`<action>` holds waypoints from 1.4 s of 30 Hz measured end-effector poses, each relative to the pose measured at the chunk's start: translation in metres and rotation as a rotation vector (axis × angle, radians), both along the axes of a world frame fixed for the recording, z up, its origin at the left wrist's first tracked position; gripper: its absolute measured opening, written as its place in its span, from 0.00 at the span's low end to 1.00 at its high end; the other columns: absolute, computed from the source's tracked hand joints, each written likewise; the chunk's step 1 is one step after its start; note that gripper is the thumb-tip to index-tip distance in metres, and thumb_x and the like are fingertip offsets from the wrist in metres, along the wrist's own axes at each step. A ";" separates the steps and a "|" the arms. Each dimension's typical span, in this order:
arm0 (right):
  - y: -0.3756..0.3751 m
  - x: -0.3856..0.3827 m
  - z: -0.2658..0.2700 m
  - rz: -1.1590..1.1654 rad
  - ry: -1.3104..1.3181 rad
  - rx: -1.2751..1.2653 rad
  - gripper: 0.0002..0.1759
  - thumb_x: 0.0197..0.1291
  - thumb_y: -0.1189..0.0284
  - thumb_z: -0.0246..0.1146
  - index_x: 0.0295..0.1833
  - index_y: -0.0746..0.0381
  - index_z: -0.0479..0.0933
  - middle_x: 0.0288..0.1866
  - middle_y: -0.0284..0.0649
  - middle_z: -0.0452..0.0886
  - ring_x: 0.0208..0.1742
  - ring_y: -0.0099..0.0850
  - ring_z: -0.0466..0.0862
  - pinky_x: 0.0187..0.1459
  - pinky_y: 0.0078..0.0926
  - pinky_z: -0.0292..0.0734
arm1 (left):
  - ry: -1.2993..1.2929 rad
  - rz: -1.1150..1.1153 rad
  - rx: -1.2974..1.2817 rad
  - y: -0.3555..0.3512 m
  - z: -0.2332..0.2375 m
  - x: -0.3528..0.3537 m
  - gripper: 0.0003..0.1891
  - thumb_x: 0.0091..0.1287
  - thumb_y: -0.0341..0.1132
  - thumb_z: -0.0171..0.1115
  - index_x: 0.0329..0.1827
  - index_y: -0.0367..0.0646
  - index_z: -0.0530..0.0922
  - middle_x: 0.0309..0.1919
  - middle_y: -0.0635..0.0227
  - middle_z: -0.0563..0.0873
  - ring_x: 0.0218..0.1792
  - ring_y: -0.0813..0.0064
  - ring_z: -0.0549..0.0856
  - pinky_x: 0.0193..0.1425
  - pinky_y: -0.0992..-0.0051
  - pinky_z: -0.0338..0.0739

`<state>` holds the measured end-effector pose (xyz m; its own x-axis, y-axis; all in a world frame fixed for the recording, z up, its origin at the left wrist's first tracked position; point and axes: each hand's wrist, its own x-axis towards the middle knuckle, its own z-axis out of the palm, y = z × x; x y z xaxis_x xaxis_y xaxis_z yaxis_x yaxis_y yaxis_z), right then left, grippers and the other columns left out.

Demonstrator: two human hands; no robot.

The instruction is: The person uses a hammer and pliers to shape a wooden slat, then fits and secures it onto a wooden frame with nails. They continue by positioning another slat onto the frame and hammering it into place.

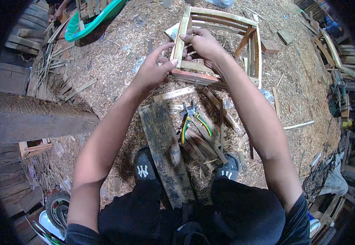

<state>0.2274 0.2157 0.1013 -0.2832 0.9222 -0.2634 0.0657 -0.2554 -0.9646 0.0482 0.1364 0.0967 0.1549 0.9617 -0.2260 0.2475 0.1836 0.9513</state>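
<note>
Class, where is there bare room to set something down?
Shavings lie mostly open between the green tub and left forearm, and between the wooden frame and right-hand lumber. Around the pliers, offcuts crowd the ground.

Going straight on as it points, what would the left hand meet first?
The left hand would first meet the wooden frame's left bar, which it seems to touch, though depth is unclear.

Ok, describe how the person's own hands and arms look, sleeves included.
The left hand and right hand are ungloved, and no watch or bracelet shows at either wrist. The left sleeve and right sleeve are short and dark, close to black, leaving both forearms uncovered. No lettering shows on the visible sleeve fabric.
</note>
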 end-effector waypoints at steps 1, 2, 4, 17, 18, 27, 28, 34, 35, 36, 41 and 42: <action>0.000 0.000 0.000 0.000 0.003 0.003 0.08 0.76 0.70 0.61 0.51 0.64 0.77 0.35 0.38 0.82 0.30 0.23 0.82 0.27 0.22 0.80 | -0.065 0.009 0.009 -0.002 0.000 0.002 0.28 0.75 0.33 0.62 0.79 0.48 0.69 0.40 0.65 0.86 0.38 0.79 0.85 0.39 0.76 0.77; 0.000 0.000 -0.001 0.000 0.007 0.007 0.08 0.76 0.70 0.61 0.51 0.64 0.77 0.34 0.38 0.82 0.30 0.23 0.82 0.27 0.22 0.80 | -0.130 0.017 0.019 -0.004 0.000 0.004 0.27 0.76 0.33 0.61 0.78 0.47 0.69 0.42 0.64 0.87 0.40 0.78 0.85 0.40 0.77 0.78; 0.002 0.000 -0.004 0.011 -0.011 0.010 0.09 0.76 0.69 0.61 0.52 0.64 0.77 0.35 0.38 0.82 0.30 0.23 0.82 0.28 0.22 0.80 | -0.137 0.034 -0.006 -0.009 0.007 0.008 0.27 0.77 0.32 0.60 0.78 0.46 0.69 0.43 0.63 0.88 0.41 0.78 0.86 0.42 0.77 0.79; 0.007 -0.002 -0.011 0.039 -0.096 0.048 0.14 0.78 0.67 0.58 0.59 0.65 0.76 0.40 0.40 0.85 0.34 0.26 0.84 0.30 0.26 0.78 | -0.088 0.054 -0.020 -0.007 -0.001 0.005 0.27 0.78 0.33 0.59 0.79 0.51 0.70 0.44 0.65 0.87 0.43 0.78 0.85 0.47 0.75 0.80; 0.006 -0.002 -0.010 0.039 -0.095 0.048 0.14 0.78 0.67 0.58 0.59 0.65 0.76 0.40 0.40 0.85 0.34 0.26 0.84 0.30 0.26 0.78 | -0.088 0.054 -0.020 -0.006 -0.005 0.004 0.27 0.78 0.33 0.59 0.79 0.51 0.70 0.44 0.65 0.87 0.43 0.78 0.85 0.47 0.75 0.80; 0.007 -0.002 -0.013 0.034 -0.073 0.092 0.13 0.78 0.67 0.57 0.58 0.64 0.77 0.41 0.39 0.85 0.32 0.25 0.84 0.29 0.24 0.78 | -0.159 0.021 0.025 -0.002 -0.013 0.001 0.27 0.78 0.33 0.59 0.80 0.48 0.69 0.45 0.64 0.87 0.45 0.77 0.86 0.50 0.75 0.80; 0.008 -0.002 -0.014 0.035 -0.059 0.086 0.13 0.78 0.66 0.57 0.58 0.64 0.77 0.41 0.39 0.85 0.32 0.25 0.84 0.29 0.24 0.78 | -0.132 0.021 0.042 -0.002 -0.013 0.001 0.27 0.78 0.33 0.60 0.80 0.48 0.69 0.45 0.64 0.87 0.44 0.78 0.86 0.50 0.75 0.80; 0.011 0.000 -0.016 0.044 -0.080 0.115 0.18 0.76 0.68 0.59 0.60 0.72 0.79 0.46 0.45 0.87 0.42 0.30 0.86 0.43 0.32 0.81 | -0.167 0.012 0.062 -0.001 -0.014 0.002 0.28 0.77 0.34 0.61 0.80 0.48 0.69 0.41 0.68 0.87 0.41 0.80 0.85 0.46 0.78 0.79; 0.011 0.000 -0.016 0.052 -0.063 0.088 0.18 0.76 0.68 0.59 0.60 0.72 0.78 0.45 0.45 0.86 0.38 0.29 0.86 0.38 0.31 0.82 | -0.135 0.001 0.057 0.000 -0.015 0.001 0.28 0.77 0.34 0.61 0.80 0.49 0.69 0.40 0.68 0.86 0.40 0.81 0.84 0.45 0.79 0.78; 0.008 -0.001 -0.013 0.052 -0.063 0.089 0.18 0.76 0.68 0.59 0.60 0.72 0.78 0.45 0.45 0.86 0.38 0.29 0.86 0.38 0.31 0.82 | -0.135 0.001 0.057 -0.001 -0.014 0.001 0.28 0.77 0.34 0.61 0.80 0.49 0.69 0.40 0.68 0.86 0.40 0.81 0.84 0.45 0.79 0.78; 0.000 -0.001 -0.002 0.049 -0.038 0.031 0.16 0.77 0.67 0.58 0.58 0.70 0.77 0.39 0.42 0.84 0.32 0.27 0.84 0.29 0.29 0.79 | -0.146 0.043 -0.035 -0.007 -0.003 0.005 0.28 0.77 0.33 0.60 0.80 0.49 0.69 0.42 0.67 0.86 0.39 0.81 0.84 0.43 0.78 0.78; 0.000 -0.001 -0.003 0.049 -0.039 0.031 0.16 0.77 0.67 0.58 0.58 0.70 0.77 0.39 0.42 0.84 0.32 0.27 0.84 0.29 0.29 0.79 | -0.146 0.043 -0.034 -0.005 -0.008 0.004 0.28 0.77 0.33 0.60 0.80 0.49 0.69 0.42 0.67 0.86 0.39 0.81 0.84 0.43 0.78 0.78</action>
